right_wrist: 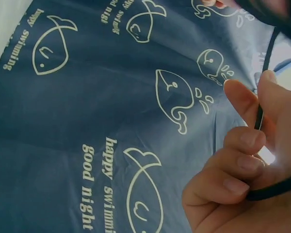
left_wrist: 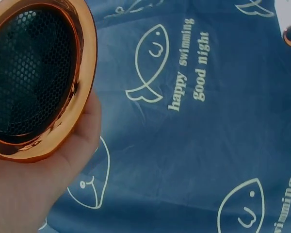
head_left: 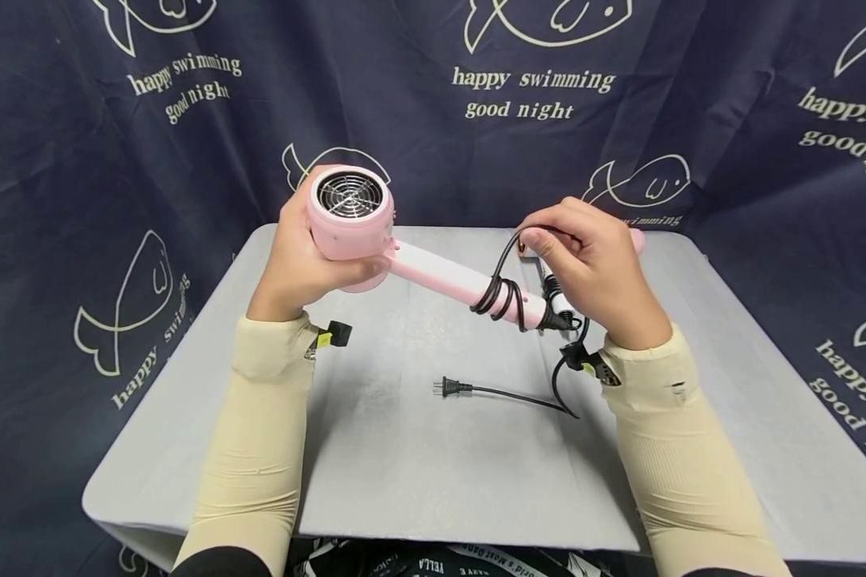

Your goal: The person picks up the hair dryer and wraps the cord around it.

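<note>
In the head view my left hand (head_left: 293,258) grips a pink hair dryer (head_left: 440,276) round its head, above the table. The round grille (head_left: 350,195) faces up toward the camera. A copper-coloured rim (left_wrist: 87,63) with dark mesh shows in the left wrist view. The dryer's handle slants down to the right, with a few loops of black cord (head_left: 503,298) wound round its lower end. My right hand (head_left: 592,260) pinches the cord between thumb and forefinger, beside the handle's end. In the right wrist view the cord (right_wrist: 268,56) runs through that hand's curled fingers.
The cord's free end lies on the grey table (head_left: 390,473), where its two-pin plug (head_left: 451,388) points left. Another object, partly hidden behind my right hand, shows a pink end (head_left: 638,240). A dark blue printed cloth (head_left: 418,104) hangs behind the table and along its sides.
</note>
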`<state>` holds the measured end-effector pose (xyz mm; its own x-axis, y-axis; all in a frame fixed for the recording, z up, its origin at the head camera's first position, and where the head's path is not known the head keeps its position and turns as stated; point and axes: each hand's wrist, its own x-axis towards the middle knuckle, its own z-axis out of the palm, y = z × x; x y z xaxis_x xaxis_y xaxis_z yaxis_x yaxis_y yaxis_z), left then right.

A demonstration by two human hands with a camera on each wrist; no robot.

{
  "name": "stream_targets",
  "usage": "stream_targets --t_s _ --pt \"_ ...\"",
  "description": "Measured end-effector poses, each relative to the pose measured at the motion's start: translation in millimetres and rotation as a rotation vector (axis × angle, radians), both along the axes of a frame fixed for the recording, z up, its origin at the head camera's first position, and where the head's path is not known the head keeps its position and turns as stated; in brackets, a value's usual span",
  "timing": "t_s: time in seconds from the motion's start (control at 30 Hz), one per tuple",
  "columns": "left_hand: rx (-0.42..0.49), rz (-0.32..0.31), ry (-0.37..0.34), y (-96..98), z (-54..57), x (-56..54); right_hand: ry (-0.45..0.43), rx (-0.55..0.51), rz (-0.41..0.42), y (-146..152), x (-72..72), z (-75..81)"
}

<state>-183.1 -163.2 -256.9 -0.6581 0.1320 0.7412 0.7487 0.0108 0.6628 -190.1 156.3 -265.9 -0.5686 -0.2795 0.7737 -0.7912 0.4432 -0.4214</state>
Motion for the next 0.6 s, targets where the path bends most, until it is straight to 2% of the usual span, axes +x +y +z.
stream_targets --t_s 0.17,0.3,0.37,0.43,0.47,0.57,0.6 --pt "0.056 -0.081 0.05 -1.6 -0.2 -1.2 -0.094 -0.006 0.062 -2.9 -6.8 -7.9" --pt "0.124 -0.151 0.066 -0.7 -3.0 -6.6 -0.131 0.007 0.124 -3.9 -19.4 -20.8" --pt "0.165 -0.166 0.068 -0.5 -5.4 -10.2 -0.126 0.034 0.138 -6.9 -23.0 -26.6" --pt "0.204 -0.146 0.074 -0.6 -8.1 -13.5 -0.095 0.074 0.139 -10.8 -24.4 -31.9" --pt "0.22 -0.122 0.08 -1.0 -9.3 -14.8 -0.007 0.19 0.098 -11.7 -24.2 -35.4" --pt "0.287 -0.083 0.089 -1.3 -11.9 -17.8 0.02 0.226 0.082 -18.2 -23.0 -41.8" --pt "0.301 -0.059 0.094 -1.2 -12.4 -18.2 0.008 0.226 0.102 -20.7 -22.9 -43.0"
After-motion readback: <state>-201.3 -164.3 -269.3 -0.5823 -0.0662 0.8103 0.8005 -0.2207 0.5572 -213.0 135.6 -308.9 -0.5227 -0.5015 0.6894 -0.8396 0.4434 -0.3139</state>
